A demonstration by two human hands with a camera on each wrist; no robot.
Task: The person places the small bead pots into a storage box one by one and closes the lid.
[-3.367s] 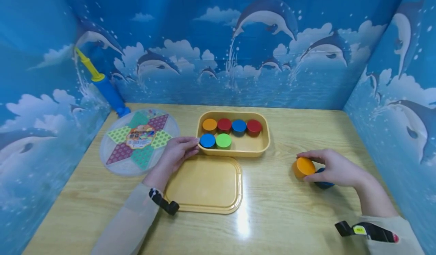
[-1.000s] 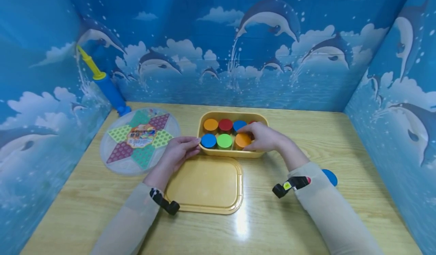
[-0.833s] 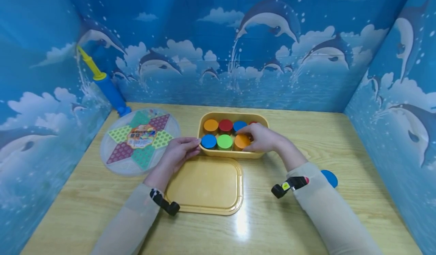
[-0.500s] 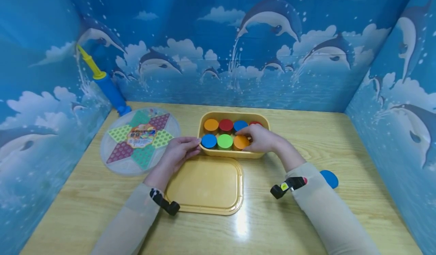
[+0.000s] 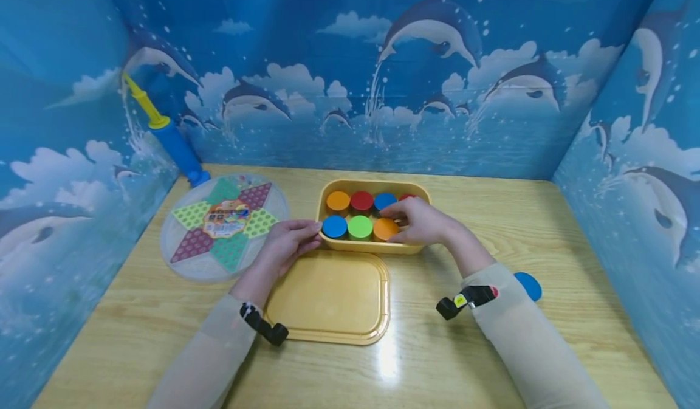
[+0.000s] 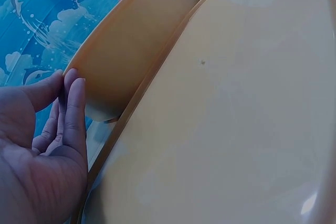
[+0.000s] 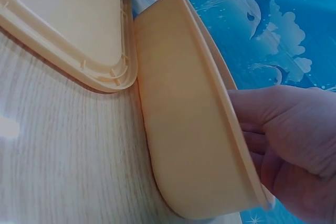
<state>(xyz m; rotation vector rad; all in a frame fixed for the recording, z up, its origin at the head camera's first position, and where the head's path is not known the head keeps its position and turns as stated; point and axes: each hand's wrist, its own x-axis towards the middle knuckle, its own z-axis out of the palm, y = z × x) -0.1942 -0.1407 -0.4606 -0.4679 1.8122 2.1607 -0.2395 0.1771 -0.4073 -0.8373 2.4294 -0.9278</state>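
My left hand (image 5: 287,243) pinches the left end of the yellow plastic box (image 5: 377,248) at its rim, thumb above and fingertips below, as the left wrist view shows. Inside the box, my right hand (image 5: 423,220) has its thumb and fingers round the right side of an orange cylinder (image 5: 385,230). That cylinder stands in the front row beside a green cylinder (image 5: 360,228) and a blue cylinder (image 5: 335,226). Behind are another orange cylinder (image 5: 338,202), a red cylinder (image 5: 361,202) and a blue cylinder (image 5: 384,202); a second red one is mostly hidden by my right hand.
The yellow lid (image 5: 330,296) lies flat in front of the box. A blue cylinder (image 5: 529,286) stands at the right, partly behind my right sleeve. A round Chinese checkers board (image 5: 224,226) lies left, with a blue and yellow pump (image 5: 175,147) leaning behind it.
My right hand has carried the orange cylinder from the table's right side into the box's front row, then shifted it slightly left, beside the green one. My left hand has stayed on the rim.
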